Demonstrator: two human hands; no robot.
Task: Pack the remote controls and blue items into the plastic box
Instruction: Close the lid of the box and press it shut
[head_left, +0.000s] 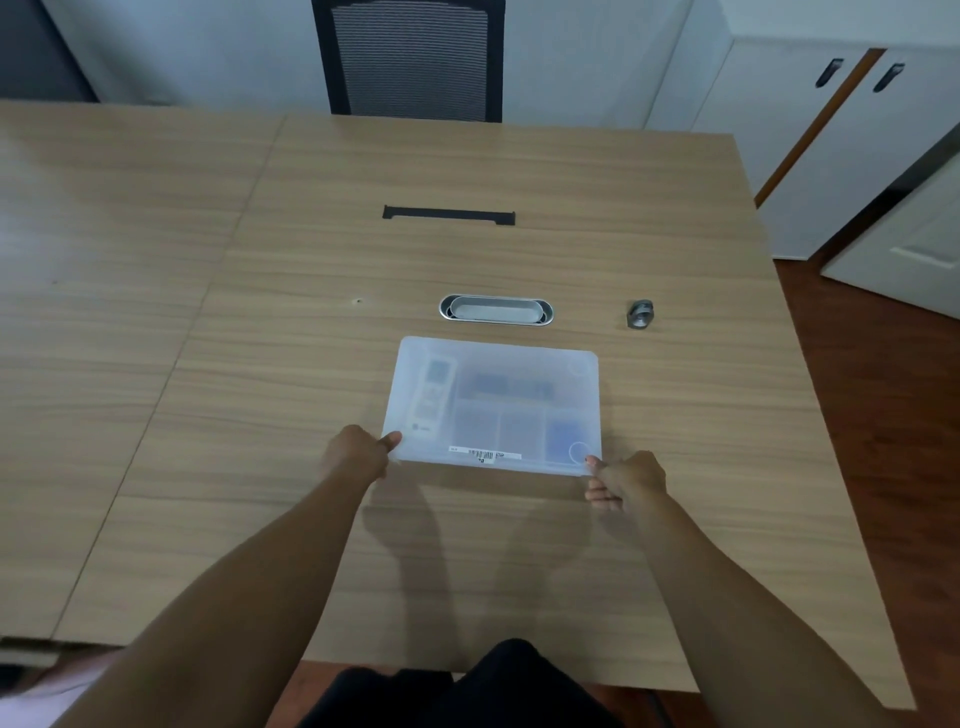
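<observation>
1. One desk (363, 260) of pale wood grain fills most of the view, with a seam running down its left part.
2. One black mesh chair (410, 57) stands at the far edge of the desk.
3. One plastic box (498, 364) lies flat on the desk, near the middle, its frosted lid on and a barcode label along the near edge.
4. Through the lid show one white remote control (432, 395) at the left, dark blurred shapes in the middle that cannot be counted, and one blue item (563, 435) at the near right corner.
5. Two hands grip the box. The left hand (358, 452) pinches the near left corner, thumb on top. The right hand (626, 480) pinches the near right corner, its other fingers curled under.
6. One oval metal cable port (496, 310) sits just beyond the box; one black slot (448, 215) lies farther off.
7. One small grey metal piece (640, 314) rests to the right of the port.
</observation>
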